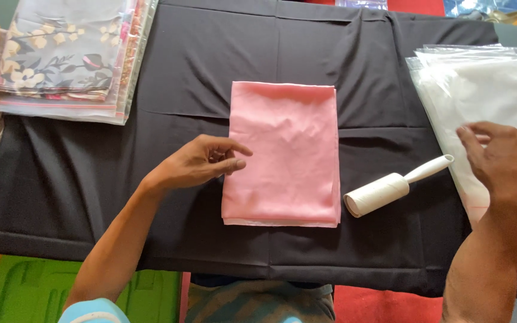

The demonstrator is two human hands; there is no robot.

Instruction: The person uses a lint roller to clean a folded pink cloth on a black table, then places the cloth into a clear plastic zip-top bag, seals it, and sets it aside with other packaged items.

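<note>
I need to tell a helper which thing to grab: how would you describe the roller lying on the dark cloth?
On the black cloth covering the table, look just right of the folded pink fabric, near its lower right corner. The lint roller lies there tilted, between that fabric and the stack of clear plastic bags. It is the only cylinder: a white roll with a slim white handle.

We see a folded pink cloth lying flat on a black cloth. Our left hand rests at its left edge, fingertips touching it. Our right hand hangs over a stack of clear bags, fingers curled. A lint roller lies between the pink cloth and the bags. Bagged floral fabrics sit far left.
</note>
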